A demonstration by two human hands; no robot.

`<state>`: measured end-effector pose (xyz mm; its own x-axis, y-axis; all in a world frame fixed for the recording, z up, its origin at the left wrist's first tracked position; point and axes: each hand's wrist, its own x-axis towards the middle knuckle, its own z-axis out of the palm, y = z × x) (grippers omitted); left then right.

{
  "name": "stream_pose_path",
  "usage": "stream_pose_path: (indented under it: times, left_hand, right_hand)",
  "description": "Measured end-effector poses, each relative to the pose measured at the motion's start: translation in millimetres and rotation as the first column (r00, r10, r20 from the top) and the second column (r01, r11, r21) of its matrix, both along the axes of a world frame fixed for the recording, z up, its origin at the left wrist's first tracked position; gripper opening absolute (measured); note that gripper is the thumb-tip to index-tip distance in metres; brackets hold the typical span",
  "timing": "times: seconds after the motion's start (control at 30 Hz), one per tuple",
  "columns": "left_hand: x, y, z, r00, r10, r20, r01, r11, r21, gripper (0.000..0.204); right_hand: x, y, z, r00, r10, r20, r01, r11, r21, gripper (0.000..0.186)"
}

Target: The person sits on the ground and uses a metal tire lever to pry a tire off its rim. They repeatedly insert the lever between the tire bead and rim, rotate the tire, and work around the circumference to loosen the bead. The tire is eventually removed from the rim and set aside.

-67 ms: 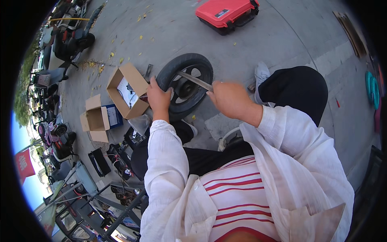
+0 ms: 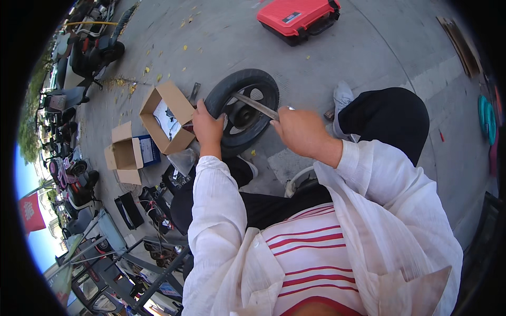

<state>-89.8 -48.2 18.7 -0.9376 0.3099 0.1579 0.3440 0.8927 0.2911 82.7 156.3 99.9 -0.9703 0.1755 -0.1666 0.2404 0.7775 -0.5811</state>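
Observation:
A black tyre [image 2: 261,79] on a dark spoked wheel rim stands tilted on the concrete in front of me. My left hand [image 2: 208,126] has its fingers closed on the tyre's left side, thumb near the rim. In my right hand [image 2: 300,131] is a long flat metal bar [image 2: 252,102], whose far end sits at the inner edge of the tyre at the upper left of the rim. An open cardboard box [image 2: 180,102] with papers and cables inside is just left of my left hand.
A second open box [image 2: 124,174] and tools [image 2: 174,176] lie left. A red hard case [image 2: 290,16] sits ahead. Parked scooters [image 2: 87,58] line the far left; a metal frame [image 2: 163,268] is at lower left. A teal coil [image 2: 486,118] and flattened cardboard [image 2: 456,42] are right.

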Motion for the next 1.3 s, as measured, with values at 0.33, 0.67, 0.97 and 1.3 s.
stream_pose_path:
  times: [0.33, 0.67, 0.97, 1.3]
  left_hand:
    - [-7, 1, -4, 0.998, 0.065, 0.013, -0.065, 0.997, -0.042, 0.073]
    - [-6, 4, -3, 0.995, 0.098, 0.002, -0.097, 0.993, -0.063, 0.070]
    - [-4, 12, -1, 0.994, 0.111, 0.002, -0.111, 0.991, -0.072, 0.065]
    - [9, 22, 2, 0.997, 0.053, -0.051, -0.058, 0.993, -0.106, 0.069]
  right_hand:
    - [16, -30, -39, 0.995, -0.096, -0.038, 0.095, 0.995, -0.012, 0.027]
    - [28, -35, -87, 0.988, -0.115, -0.107, 0.110, 0.993, -0.045, 0.027]
    - [33, -29, -105, 0.997, -0.080, 0.013, 0.081, 0.994, -0.077, 0.029]
    - [31, -17, -165, 0.968, -0.058, 0.245, 0.106, 0.976, -0.191, 0.029]
